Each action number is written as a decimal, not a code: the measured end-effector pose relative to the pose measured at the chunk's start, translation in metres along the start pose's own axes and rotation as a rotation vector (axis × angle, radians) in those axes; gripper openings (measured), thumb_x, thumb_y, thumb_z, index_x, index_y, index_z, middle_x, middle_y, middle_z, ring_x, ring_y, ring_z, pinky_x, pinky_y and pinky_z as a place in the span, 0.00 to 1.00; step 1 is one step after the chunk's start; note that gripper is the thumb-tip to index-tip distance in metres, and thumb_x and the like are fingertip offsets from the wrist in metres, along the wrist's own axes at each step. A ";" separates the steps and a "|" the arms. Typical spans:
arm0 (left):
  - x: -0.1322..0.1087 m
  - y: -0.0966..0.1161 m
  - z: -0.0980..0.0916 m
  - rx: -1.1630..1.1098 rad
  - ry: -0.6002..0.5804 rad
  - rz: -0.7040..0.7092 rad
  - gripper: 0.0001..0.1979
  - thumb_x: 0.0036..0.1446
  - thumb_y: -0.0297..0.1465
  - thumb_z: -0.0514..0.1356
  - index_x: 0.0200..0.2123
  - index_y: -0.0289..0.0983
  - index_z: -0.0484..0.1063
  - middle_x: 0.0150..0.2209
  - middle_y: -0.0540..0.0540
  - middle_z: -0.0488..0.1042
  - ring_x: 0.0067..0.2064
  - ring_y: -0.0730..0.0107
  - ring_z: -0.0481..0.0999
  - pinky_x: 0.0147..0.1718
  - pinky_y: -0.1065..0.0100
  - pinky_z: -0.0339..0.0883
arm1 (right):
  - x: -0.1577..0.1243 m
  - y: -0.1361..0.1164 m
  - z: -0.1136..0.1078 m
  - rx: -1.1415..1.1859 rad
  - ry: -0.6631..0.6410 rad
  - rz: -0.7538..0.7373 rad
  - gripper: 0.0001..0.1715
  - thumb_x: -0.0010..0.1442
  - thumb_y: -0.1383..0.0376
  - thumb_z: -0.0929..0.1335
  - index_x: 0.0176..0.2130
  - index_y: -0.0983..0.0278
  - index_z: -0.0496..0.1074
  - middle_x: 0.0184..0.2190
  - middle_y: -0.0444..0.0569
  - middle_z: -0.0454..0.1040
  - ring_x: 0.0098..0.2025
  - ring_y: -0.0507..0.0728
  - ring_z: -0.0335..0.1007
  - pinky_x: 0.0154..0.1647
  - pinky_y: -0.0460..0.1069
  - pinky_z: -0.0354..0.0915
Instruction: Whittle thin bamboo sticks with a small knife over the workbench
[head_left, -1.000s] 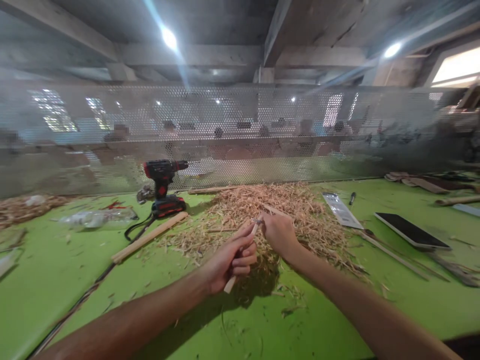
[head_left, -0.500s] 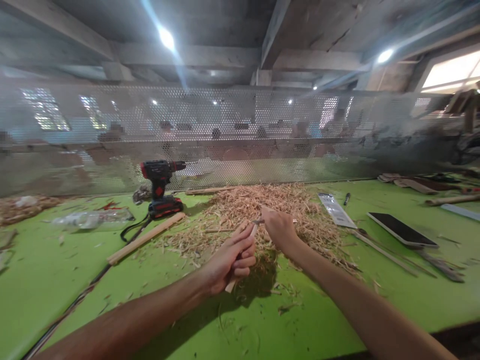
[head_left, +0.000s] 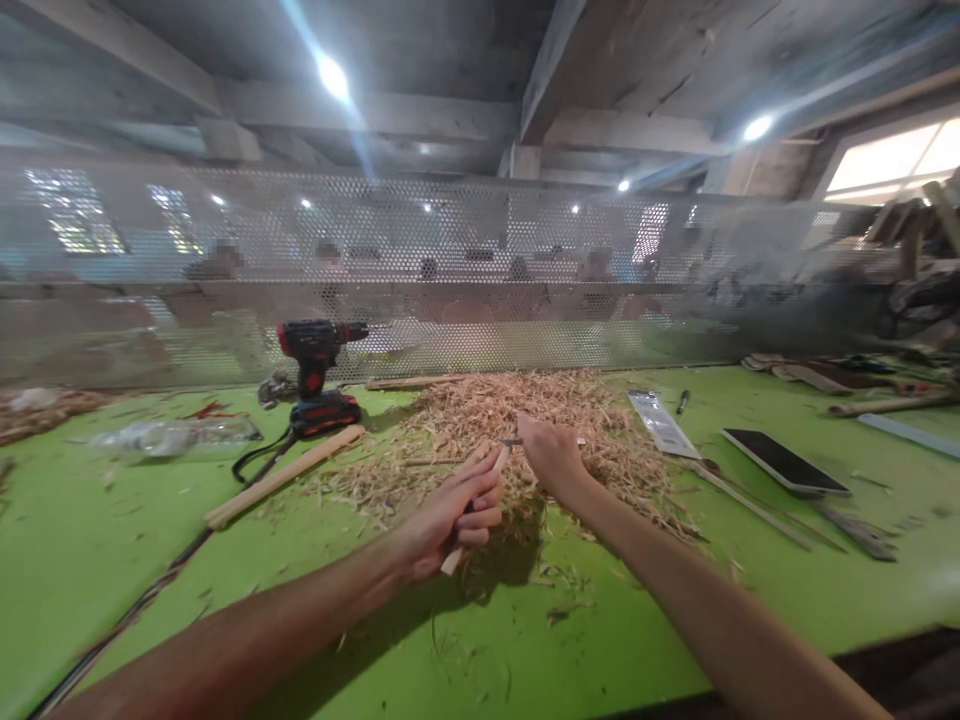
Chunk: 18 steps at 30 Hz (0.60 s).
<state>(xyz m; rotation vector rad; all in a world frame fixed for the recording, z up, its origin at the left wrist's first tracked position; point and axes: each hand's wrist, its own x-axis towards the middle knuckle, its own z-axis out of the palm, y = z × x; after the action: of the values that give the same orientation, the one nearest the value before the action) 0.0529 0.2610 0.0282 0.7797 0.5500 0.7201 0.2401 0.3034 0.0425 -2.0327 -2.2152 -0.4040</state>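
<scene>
With the drill parked at the surface's far edge, my left hand grips the thin wooden stick steady while my right hand closes on a small blade at its tip, above the shavings pile.

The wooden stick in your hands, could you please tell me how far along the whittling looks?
Done: a large pile of shavings covers the green table, so much wood has been cut. In hand: the left hand holds a thin wooden stick in a closed grip, and the right hand sets a small blade at its tip. Left: how much, I cannot tell.
</scene>
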 end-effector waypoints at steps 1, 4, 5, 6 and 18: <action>0.002 0.000 -0.001 0.001 -0.002 0.002 0.14 0.68 0.27 0.61 0.56 0.39 0.67 0.24 0.59 0.55 0.18 0.85 0.48 0.16 0.82 0.35 | 0.000 -0.002 0.000 0.004 -0.006 0.004 0.17 0.72 0.72 0.59 0.50 0.67 0.74 0.41 0.59 0.83 0.46 0.63 0.82 0.40 0.48 0.67; 0.006 0.000 -0.005 0.008 -0.015 0.013 0.11 0.66 0.29 0.64 0.49 0.38 0.68 0.24 0.60 0.54 0.18 0.86 0.47 0.16 0.82 0.34 | 0.004 -0.006 0.003 0.014 -0.009 0.009 0.18 0.72 0.72 0.58 0.51 0.67 0.75 0.42 0.60 0.83 0.46 0.61 0.82 0.41 0.48 0.67; 0.007 0.000 -0.006 0.011 -0.020 0.016 0.11 0.66 0.29 0.65 0.48 0.38 0.68 0.24 0.60 0.54 0.18 0.86 0.47 0.16 0.82 0.34 | 0.005 -0.005 0.005 0.018 -0.008 0.015 0.18 0.73 0.72 0.58 0.52 0.66 0.75 0.43 0.59 0.83 0.46 0.61 0.82 0.41 0.48 0.67; 0.006 -0.001 -0.006 0.016 -0.025 0.018 0.11 0.66 0.29 0.64 0.49 0.38 0.68 0.24 0.60 0.54 0.18 0.86 0.46 0.16 0.82 0.34 | 0.007 -0.003 0.006 0.022 -0.006 0.029 0.19 0.73 0.72 0.58 0.53 0.66 0.75 0.43 0.59 0.83 0.46 0.61 0.81 0.41 0.48 0.67; -0.002 0.002 0.000 0.062 -0.053 0.000 0.17 0.74 0.29 0.51 0.64 0.41 0.62 0.21 0.61 0.52 0.17 0.82 0.44 0.16 0.80 0.35 | 0.004 0.038 0.001 0.101 0.076 0.092 0.21 0.73 0.64 0.60 0.45 0.63 0.81 0.39 0.52 0.83 0.40 0.56 0.77 0.37 0.47 0.57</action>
<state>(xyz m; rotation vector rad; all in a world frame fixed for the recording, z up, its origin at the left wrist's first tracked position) 0.0506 0.2607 0.0298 0.8542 0.5262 0.6835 0.2777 0.3101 0.0475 -2.0227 -2.0469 -0.3472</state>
